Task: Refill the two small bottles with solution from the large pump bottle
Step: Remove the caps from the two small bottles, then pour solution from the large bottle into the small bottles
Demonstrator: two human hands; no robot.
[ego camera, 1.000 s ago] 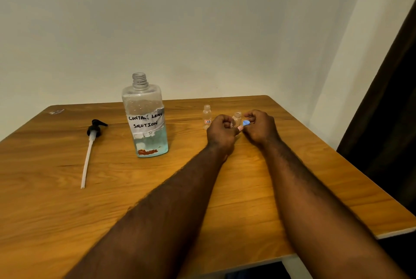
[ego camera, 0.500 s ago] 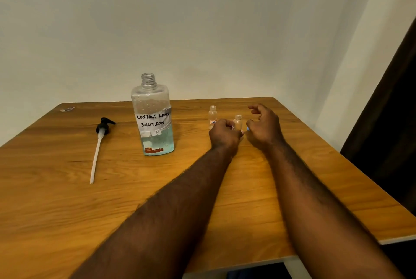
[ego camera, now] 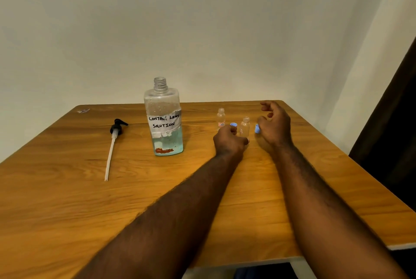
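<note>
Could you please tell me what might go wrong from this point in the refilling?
1. The far small bottle and near small bottle stand uncapped close to the left hand; a brush could tip them.
2. With the pump lying on the table, pouring from the wide neck of the large bottle into such narrow mouths may spill.

Soft, even indoor light; faint shadows on the table (ego camera: 67, 188); wide-angle bending at edges; slight overall softness.
</note>
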